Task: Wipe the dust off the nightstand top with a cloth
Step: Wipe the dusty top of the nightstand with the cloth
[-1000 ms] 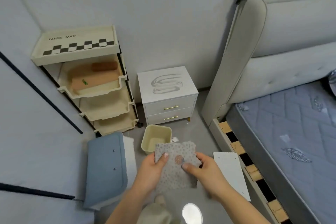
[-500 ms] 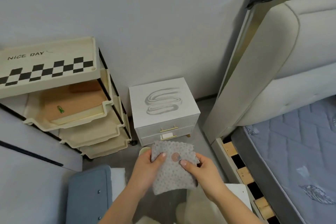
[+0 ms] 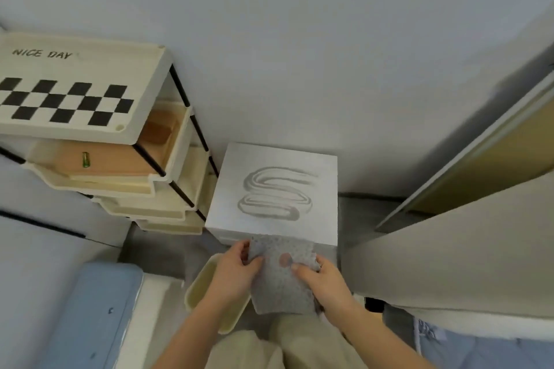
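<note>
Closer than half a second before: the person had stepped up to the nightstand (image 3: pixel 319 219), so its top sat mid-view and the drawer fronts had gone out of sight behind the cloth (image 3: pixel 280 289). The hold on the cloth looked unchanged.

State noted:
- Left grip (image 3: pixel 236 272) pinched the cloth's left edge, thumb on top.
- Right grip (image 3: pixel 325 283) pinched the right edge in the same way.
- Cloth hung spread between them, its far edge overlapping the nightstand's front edge in view. Whether it touched the top could not be told.
- Top carried a grey film of dust with a looping trail (image 3: pixel 275 195) drawn through it. No wiped patch showed, so wiping was judged not yet begun.

Risks, as judged:
1. A cloth held by two edges would put little pressure in the middle. A pass made that way would likely skim and leave streaks. Bunching it under one palm seemed safer.
2. Strokes pushed away would pile dust against the wall at the back edge, and strokes pulled forward would drop it over the front. The bin (image 3: pixel 196 284) stood just below and left, so some might land in it and the rest on the floor.
3. The cart (image 3: pixel 90 117) stood just beside the nightstand's left side, so a wide leftward sweep could knock its trays.
4. A pinkish spot (image 3: pixel 284 259) showed on the cloth. It could be stain or print. If it was dirt, it might transfer onto the white top.
</note>
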